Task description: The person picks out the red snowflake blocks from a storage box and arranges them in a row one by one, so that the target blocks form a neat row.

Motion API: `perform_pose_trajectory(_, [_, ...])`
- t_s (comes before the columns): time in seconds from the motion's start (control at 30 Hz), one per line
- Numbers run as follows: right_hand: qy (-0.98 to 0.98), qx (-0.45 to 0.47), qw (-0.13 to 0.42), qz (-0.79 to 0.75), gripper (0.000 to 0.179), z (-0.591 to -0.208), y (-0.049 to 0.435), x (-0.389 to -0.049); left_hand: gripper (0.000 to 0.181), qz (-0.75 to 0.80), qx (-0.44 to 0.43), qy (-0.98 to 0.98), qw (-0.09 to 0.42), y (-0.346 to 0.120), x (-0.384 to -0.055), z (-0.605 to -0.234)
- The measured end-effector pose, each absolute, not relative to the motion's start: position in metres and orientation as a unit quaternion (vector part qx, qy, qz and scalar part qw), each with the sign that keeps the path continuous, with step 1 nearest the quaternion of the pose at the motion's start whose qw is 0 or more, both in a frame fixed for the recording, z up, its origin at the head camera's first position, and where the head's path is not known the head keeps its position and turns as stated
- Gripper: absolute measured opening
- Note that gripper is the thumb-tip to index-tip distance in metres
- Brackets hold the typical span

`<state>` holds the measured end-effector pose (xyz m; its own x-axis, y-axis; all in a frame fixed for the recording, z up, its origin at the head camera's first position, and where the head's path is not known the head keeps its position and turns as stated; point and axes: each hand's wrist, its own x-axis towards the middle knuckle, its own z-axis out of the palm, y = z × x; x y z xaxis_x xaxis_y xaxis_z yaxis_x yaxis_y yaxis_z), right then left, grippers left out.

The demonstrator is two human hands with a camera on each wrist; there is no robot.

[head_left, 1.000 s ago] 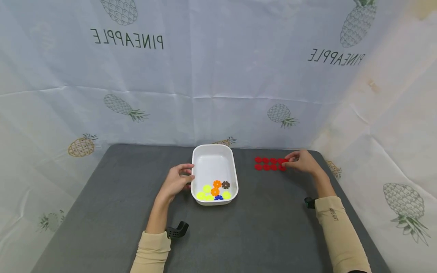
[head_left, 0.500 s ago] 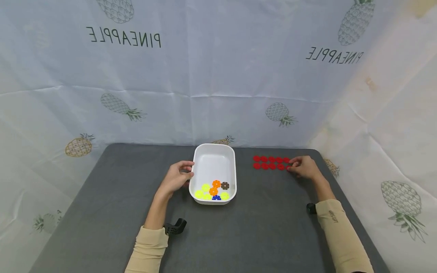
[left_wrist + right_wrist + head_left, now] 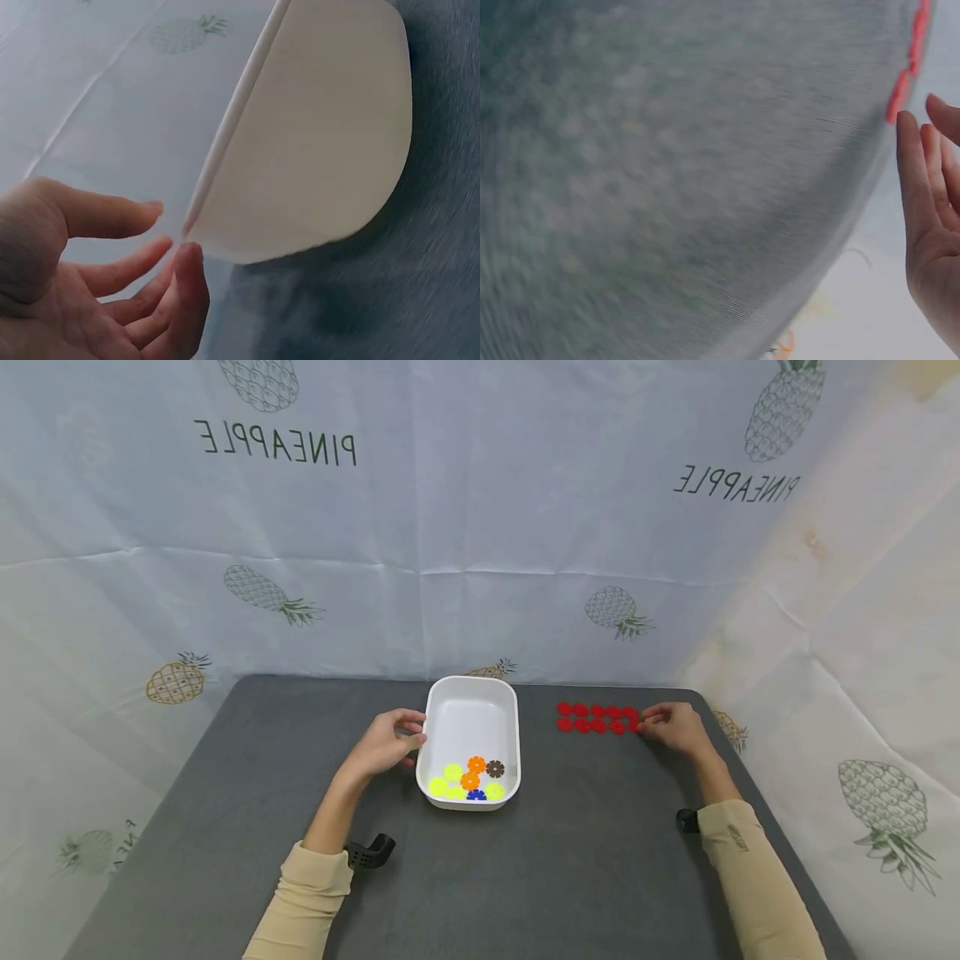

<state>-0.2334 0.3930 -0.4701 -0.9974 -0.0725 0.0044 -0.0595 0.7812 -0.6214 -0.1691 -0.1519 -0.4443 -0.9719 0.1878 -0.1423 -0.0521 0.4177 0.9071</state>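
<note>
A white rectangular tray (image 3: 514,718) stands mid-table. At its near end lie notched plastic discs: several yellow ones (image 3: 453,772), two orange (image 3: 477,765), one brown (image 3: 495,769) and one blue (image 3: 476,795). My left hand (image 3: 381,743) is at the tray's left side, thumb and fingers apart; in the left wrist view a fingertip (image 3: 190,251) meets or nearly meets the tray's edge. Red notched discs (image 3: 598,725) lie flat in two rows to the right. My right hand (image 3: 675,727) is at the rows' right end, its fingers extended, a fingertip (image 3: 904,118) touching or almost touching the last disc.
The dark grey tabletop (image 3: 555,877) extends around the tray. A white cloth printed with pineapples (image 3: 495,510) hangs behind it and along both sides. A black wrist strap (image 3: 371,852) shows on the left forearm, another (image 3: 686,821) on the right.
The right hand has drawn slightly right, away from the red discs it partly covered, and the right end of both rows now shows. The left forearm has shifted left; its hand stays by the tray.
</note>
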Motion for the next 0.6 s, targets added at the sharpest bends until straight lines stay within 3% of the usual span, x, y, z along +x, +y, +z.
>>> perform_pose_trajectory(0.17, [0.929, -0.074, -0.026, -0.362, 0.031, -0.449, 0.384, -0.219, 0.047, 0.527, 0.073, 0.839, 0.114, -0.167, -0.173, -0.429])
perform_pose_trajectory(0.4, [0.915, -0.113, -0.044, -0.384, 0.032, -0.414, 0.359, -0.192, 0.061, 0.538, 0.092, 0.819, 0.176, -0.158, -0.166, -0.434])
perform_pose_trajectory(0.6, [0.914, -0.135, -0.07, -0.377, 0.026, -0.404, 0.342, -0.174, 0.061, 0.54, 0.085, 0.82, 0.169, -0.156, -0.163, -0.439])
